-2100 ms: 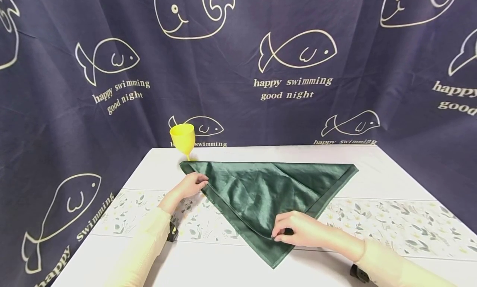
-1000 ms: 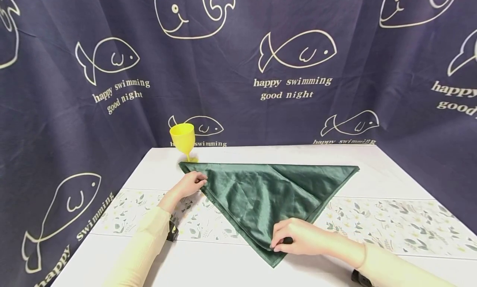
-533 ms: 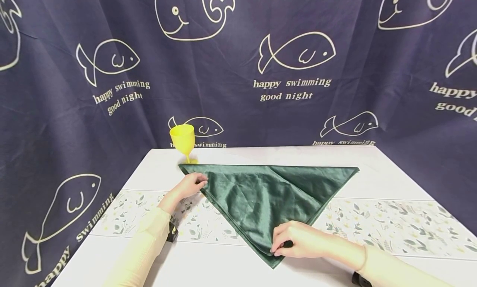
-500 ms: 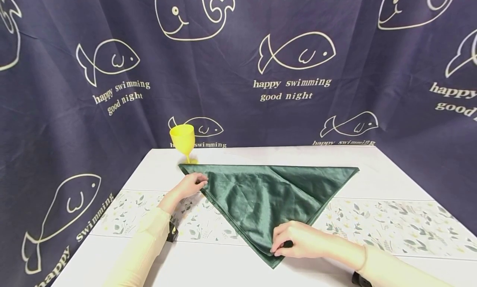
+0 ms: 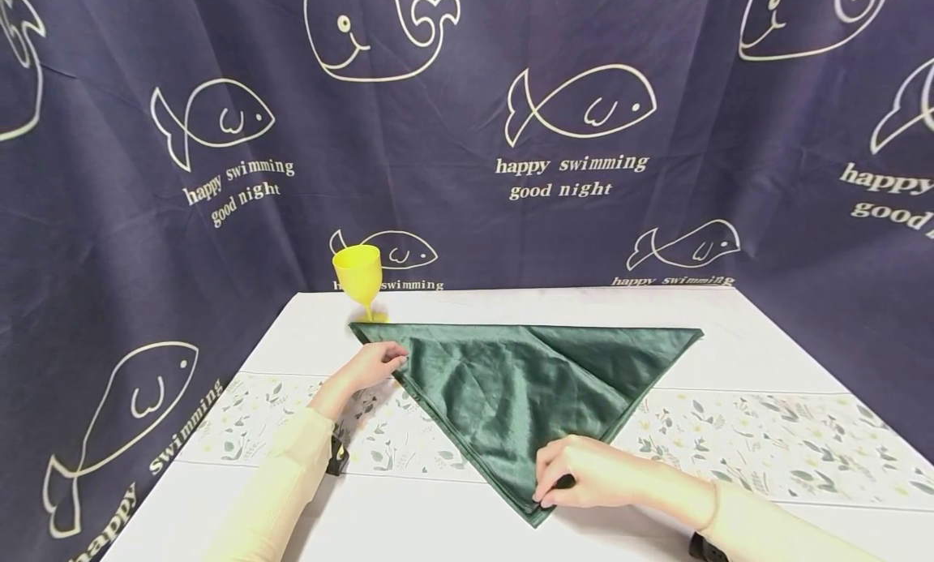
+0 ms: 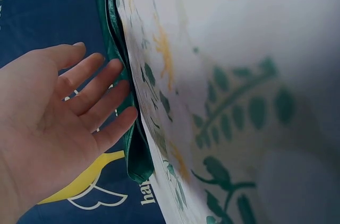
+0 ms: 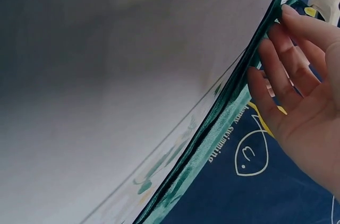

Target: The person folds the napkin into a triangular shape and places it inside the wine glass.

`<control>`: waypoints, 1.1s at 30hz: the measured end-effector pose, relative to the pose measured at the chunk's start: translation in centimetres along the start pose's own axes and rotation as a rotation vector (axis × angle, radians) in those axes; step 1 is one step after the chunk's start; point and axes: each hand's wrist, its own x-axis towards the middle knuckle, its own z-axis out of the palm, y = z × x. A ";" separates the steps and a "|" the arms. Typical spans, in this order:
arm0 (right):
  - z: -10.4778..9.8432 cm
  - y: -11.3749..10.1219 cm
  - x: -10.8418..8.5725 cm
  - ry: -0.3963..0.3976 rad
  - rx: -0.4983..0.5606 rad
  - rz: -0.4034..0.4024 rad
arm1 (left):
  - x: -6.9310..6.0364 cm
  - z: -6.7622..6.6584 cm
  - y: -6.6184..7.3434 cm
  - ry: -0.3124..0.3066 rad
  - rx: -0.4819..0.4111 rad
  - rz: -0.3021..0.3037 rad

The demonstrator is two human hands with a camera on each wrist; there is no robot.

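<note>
A dark green satin cloth (image 5: 503, 392) lies doubled into a triangle on the table, long edge at the back and one point toward me. My left hand (image 5: 375, 363) rests on its left slanting edge near the back corner, and in the left wrist view that hand's fingers (image 6: 101, 88) are loosely extended against the layered edge. At the near point, my right hand (image 5: 584, 473) pinches the upper layer's corner with thumb and fingertips. The right wrist view has the thumb tip at the cloth's corner. Exact finger contact under the cloth is hidden.
A yellow goblet (image 5: 359, 274) stands upright just behind the cloth's back left corner. The white table (image 5: 766, 343) has a floral band (image 5: 773, 440) across it. A navy curtain (image 5: 467, 205) with fish drawings hangs behind and at the sides.
My right hand has drawn the upper layer's corner toward me, so it now lies almost over the lower layer's point. The left hand has stayed in place.
</note>
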 end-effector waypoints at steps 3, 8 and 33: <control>0.0 0.0 -0.1 -0.014 0.003 0.013 | 0.0 0.0 0.0 0.002 0.006 0.002; -0.1 0.0 -0.1 -0.040 0.038 0.022 | 0.0 -0.1 -0.1 0.003 0.009 -0.001; -2.2 2.4 -1.6 0.001 0.029 0.190 | 0.0 0.0 -0.2 -0.003 0.008 0.013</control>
